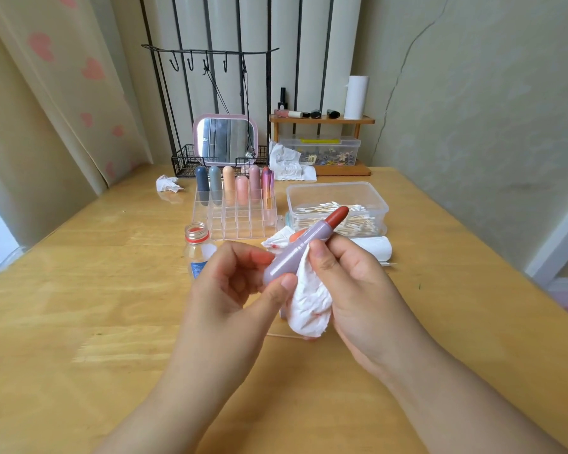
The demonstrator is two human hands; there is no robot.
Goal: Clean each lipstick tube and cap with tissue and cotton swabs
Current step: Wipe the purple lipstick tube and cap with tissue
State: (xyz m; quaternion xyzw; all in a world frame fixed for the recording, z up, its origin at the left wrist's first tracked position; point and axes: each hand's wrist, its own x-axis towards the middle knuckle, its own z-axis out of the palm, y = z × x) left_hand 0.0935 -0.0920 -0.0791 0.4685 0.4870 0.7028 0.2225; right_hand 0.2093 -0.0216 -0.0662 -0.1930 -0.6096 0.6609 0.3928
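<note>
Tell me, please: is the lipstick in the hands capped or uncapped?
Uncapped. The purple lipstick tube shows its bare red bullet; the left hand holds its base, and the right hand presses the tissue against it.

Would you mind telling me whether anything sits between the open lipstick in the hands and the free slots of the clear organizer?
Nothing visible blocks that path. The lipstick, held by both hands with a tissue, is just in front of the organizer, whose front rows are free. The open bottle stands to the left, the cotton swab box to the right.

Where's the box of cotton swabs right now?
In the head view, the clear swab box sits on the table right of centre, beside the acrylic lipstick organizer and just behind the uncapped lipstick.
</note>
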